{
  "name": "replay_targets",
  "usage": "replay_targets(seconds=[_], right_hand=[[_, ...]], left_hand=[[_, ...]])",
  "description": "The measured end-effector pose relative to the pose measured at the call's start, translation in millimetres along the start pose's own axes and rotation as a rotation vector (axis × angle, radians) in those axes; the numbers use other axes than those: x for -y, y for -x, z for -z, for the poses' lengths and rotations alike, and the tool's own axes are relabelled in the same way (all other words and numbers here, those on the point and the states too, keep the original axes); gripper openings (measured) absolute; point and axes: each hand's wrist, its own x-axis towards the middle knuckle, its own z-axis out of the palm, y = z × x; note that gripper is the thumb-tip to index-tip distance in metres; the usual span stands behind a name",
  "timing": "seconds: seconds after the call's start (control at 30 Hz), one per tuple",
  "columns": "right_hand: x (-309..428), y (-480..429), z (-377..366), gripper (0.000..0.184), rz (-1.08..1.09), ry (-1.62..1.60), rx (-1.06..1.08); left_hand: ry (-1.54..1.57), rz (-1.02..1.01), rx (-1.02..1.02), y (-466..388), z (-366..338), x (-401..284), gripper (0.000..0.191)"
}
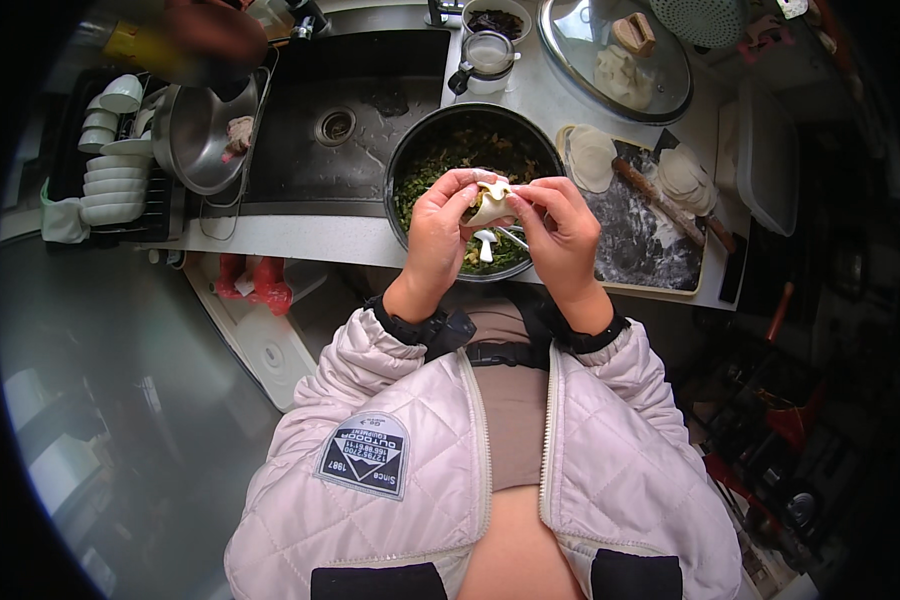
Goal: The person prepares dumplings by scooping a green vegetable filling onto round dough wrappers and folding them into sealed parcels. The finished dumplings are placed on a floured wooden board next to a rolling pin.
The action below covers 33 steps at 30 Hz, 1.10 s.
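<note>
Over a dark round pot [394, 161] of chopped green filling [450, 146], both hands pinch one dough wrapper [487, 210] folded around some filling. My left hand [441, 225] grips its left side, thumb and fingers at the pleated upper edge. My right hand [566, 229] pinches the right end of the same edge. The seam gapes on the left, where filling shows. Beneath the hands, a white utensil handle [485, 245] and a thin metal utensil [513, 238] rest in the pot. Flour dusts my fingers.
Right of the pot, a floured board [622, 240] carries flat wrappers [591, 157], more stacked wrappers [686, 178] and a rolling pin [658, 201]. Behind it, a glass lid [570, 67] covers dough [622, 77]. A sink [292, 165], steel bowl [195, 142] and dish rack [169, 206] lie left.
</note>
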Motion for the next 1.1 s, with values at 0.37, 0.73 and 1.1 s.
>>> replay_targets(seconds=[0.37, 0.73, 1.1], right_hand=[[2, -4, 11, 0.018, -0.018, 0.166, 0.085], [-6, -2, 22, 0.03, 0.005, 0.08, 0.126], [2, 2, 20, 0.04, -0.618, -1.035, 0.293]], left_hand=[[-0.142, 0.052, 0.024, 0, 0, -4, 0.022], [-0.18, 0.097, 0.065, -1, -14, -8, 0.023], [-1.156, -0.671, 0.181, -9, -32, -36, 0.029]])
